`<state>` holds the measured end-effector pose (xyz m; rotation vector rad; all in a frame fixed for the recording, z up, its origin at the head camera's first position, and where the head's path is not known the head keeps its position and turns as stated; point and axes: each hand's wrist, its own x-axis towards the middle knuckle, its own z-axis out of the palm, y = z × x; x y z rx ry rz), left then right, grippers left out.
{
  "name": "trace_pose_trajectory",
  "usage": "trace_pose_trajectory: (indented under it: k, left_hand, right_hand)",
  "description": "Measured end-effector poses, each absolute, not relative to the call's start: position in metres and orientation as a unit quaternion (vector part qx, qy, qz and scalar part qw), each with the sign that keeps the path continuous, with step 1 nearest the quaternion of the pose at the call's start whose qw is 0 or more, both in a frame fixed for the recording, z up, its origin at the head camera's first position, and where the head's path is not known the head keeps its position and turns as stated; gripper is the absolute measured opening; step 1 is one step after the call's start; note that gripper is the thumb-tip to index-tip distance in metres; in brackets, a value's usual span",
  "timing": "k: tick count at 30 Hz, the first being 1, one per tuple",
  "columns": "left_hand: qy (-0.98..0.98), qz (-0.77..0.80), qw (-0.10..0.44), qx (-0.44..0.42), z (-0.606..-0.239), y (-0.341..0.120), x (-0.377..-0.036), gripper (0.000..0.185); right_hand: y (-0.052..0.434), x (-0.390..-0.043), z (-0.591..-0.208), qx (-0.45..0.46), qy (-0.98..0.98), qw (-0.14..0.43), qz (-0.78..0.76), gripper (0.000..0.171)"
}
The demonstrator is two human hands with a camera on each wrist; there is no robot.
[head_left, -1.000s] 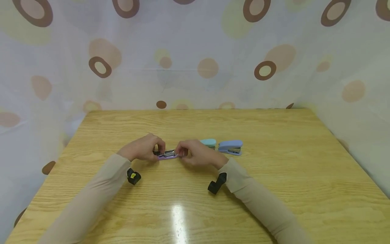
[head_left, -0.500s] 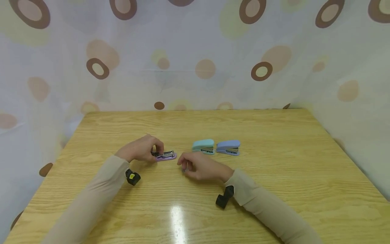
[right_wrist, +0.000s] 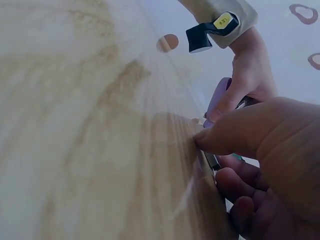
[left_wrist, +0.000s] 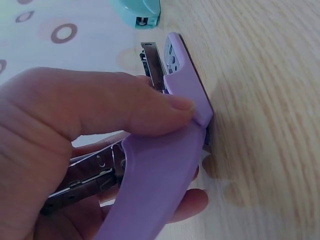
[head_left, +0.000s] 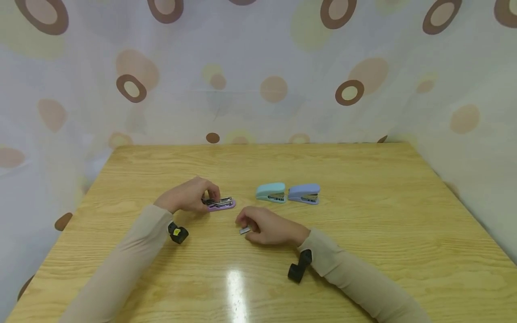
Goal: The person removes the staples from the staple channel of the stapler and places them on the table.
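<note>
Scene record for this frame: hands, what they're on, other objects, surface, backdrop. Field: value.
left hand: holds purple stapler
purple stapler: swung open, metal parts exposed
right hand: thumb and fingers curled on small gray strip, low at the tabletop
other staplers: mint stapler and blue stapler, side by side beyond the right hand; mint nearer the purple one
surface: wood-grain tabletop
backdrop: pale sheet with brown and yellow spots

Left wrist view: the purple stapler (left_wrist: 155, 175) is cut off at the bottom edge, a teal stapler (left_wrist: 137, 10) at the top. Head view, lower middle: the right fingers (head_left: 244, 214) partly hide a grey piece (head_left: 244, 230) too small to identify.
</note>
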<state>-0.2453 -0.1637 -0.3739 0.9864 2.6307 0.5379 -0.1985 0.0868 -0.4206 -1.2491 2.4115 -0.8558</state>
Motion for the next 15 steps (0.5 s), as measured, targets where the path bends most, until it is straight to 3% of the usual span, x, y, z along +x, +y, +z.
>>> trace_pose_trajectory:
  k: [5,15]
  left_hand:
    - [0.913,0.185,0.141,0.336,-0.373,-0.166,-0.242,0.026]
    - [0.918,0.173,0.09,0.346,-0.373,-0.17,-0.237,0.027]
  right_hand:
    - [0.09,-0.194,-0.419,-0.432,0.833,0.15,-0.311,0.034]
    - [0.104,-0.187,-0.413,-0.42,0.836,0.152,-0.318,0.04]
